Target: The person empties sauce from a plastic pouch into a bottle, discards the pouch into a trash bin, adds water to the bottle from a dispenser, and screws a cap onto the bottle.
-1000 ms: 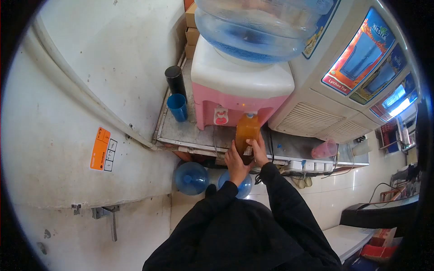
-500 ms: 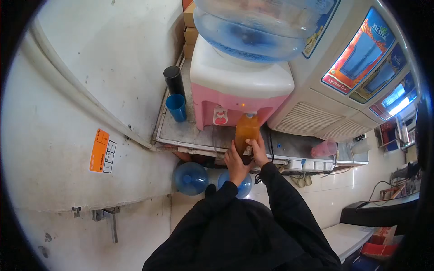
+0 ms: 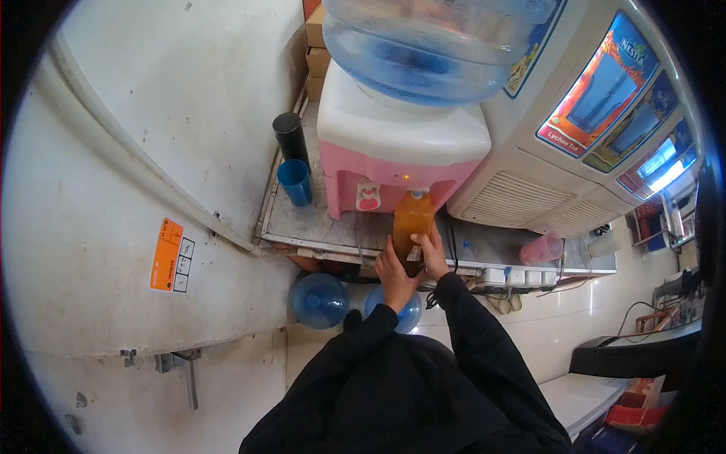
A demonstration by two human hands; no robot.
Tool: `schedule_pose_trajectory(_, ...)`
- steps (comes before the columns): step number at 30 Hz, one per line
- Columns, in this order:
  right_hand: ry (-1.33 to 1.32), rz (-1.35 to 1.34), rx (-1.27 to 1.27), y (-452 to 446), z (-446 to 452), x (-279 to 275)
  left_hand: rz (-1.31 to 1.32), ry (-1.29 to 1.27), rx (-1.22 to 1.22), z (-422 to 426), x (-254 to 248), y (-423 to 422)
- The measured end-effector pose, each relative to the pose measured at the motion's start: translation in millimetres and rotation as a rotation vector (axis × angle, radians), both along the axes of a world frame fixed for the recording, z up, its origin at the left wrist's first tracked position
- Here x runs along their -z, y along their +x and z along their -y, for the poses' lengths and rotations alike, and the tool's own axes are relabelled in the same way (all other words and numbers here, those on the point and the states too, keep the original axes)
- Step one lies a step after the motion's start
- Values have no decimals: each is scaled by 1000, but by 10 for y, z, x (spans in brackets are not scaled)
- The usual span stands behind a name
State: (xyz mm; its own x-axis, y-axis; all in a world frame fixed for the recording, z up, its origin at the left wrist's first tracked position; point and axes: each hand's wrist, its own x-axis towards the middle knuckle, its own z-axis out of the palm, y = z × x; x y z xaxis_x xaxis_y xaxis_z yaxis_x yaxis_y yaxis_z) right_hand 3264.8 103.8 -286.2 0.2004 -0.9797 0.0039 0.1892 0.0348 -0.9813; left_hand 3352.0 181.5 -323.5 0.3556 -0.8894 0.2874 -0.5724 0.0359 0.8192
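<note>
Room left of bottle (image 3: 413, 219), blue cup (image 3: 294, 184) beyond; dispenser (image 3: 404, 125) blocking ahead

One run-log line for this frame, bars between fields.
left hand: gripping amber bottle | right hand: gripping same bottle | bottle: upper end at pink-and-white dispenser front

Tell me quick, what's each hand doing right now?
Left hand: closed, holding the amber bottle low on its left side.
Right hand: closed, holding the same bottle on its right side.
</note>
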Motion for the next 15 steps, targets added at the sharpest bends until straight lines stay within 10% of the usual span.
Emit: schedule_pose_trajectory(15,37,-26,-1,-42,24,95,-5,9,2,15,5,-3)
